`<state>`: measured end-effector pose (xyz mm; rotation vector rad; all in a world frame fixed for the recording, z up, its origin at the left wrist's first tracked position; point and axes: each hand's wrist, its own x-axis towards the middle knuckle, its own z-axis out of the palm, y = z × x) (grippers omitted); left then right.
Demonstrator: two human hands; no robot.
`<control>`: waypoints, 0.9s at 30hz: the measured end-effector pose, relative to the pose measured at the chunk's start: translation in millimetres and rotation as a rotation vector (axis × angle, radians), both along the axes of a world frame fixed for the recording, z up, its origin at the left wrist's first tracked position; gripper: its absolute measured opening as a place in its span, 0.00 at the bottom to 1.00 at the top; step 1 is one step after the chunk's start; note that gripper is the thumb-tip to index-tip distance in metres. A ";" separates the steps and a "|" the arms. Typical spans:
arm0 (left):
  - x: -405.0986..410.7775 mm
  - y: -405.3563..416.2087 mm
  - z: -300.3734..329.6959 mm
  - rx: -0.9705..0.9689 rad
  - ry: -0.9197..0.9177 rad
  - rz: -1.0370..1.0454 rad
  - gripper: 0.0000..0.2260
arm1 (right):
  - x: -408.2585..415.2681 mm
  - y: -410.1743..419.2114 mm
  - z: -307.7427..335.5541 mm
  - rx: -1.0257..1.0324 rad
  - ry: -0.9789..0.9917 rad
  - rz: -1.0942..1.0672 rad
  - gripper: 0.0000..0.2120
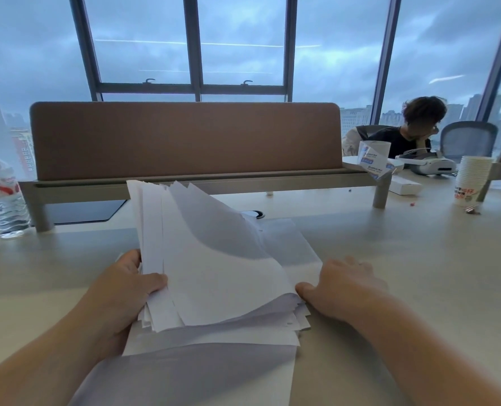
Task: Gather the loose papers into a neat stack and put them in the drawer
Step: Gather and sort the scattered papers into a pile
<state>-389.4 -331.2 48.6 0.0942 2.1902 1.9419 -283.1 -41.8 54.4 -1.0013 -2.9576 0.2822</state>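
White loose paper sheets (214, 273) sit in an uneven, fanned bundle on the pale beige desk top (404, 273), right in front of me. My left hand (123, 291) grips the bundle's left edge, thumb curled over the top sheet, fingers underneath (hidden). My right hand (343, 288) lies with fingers straight and flat on the desk, thumb tip touching the bundle's right edge, not clamped on anything. More sheets lie flat under and nearer me. Behind the papers stands a brown fabric desk divider (185, 139). A clear plastic water bottle (0, 191) stands far left, a stack of white paper cups (471, 178) far right. Another person (413, 127) sits beyond the divider's right end.
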 end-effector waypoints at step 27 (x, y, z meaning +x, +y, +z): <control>3.6 5.3 -4.5 0.021 0.006 -0.018 0.14 | -8.0 -2.6 1.6 -0.734 0.561 0.005 0.27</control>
